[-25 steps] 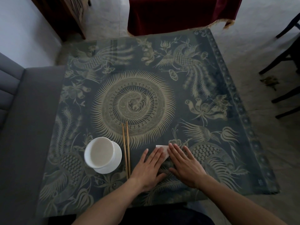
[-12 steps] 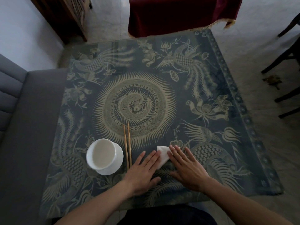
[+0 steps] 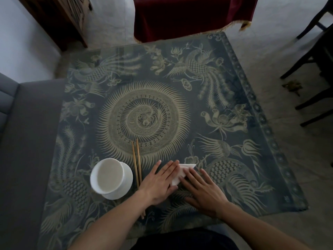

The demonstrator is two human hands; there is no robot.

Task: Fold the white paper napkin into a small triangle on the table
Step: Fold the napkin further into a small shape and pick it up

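A: Where is the napkin [image 3: 182,171] found?

B: It is pinned flat between the left hand [image 3: 159,183] and right hand [image 3: 203,192], both spread open, nothing gripped; its pointed edge shows beyond the fingertips.

A: And open room?

B: Chopsticks [image 3: 137,166] lie just left of the left hand; bare counter [image 3: 252,177] is left rightward.

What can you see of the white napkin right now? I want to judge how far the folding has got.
The white napkin is thin paper, already folded small and lying flat on the patterned table near its front edge, right of the chopsticks. Only part shows: a pointed corner aiming right and a strip running down between the hands. The left hand presses flat on its left side, the right hand covers its lower right. Its full outline is hidden, so a finished triangle cannot be confirmed.
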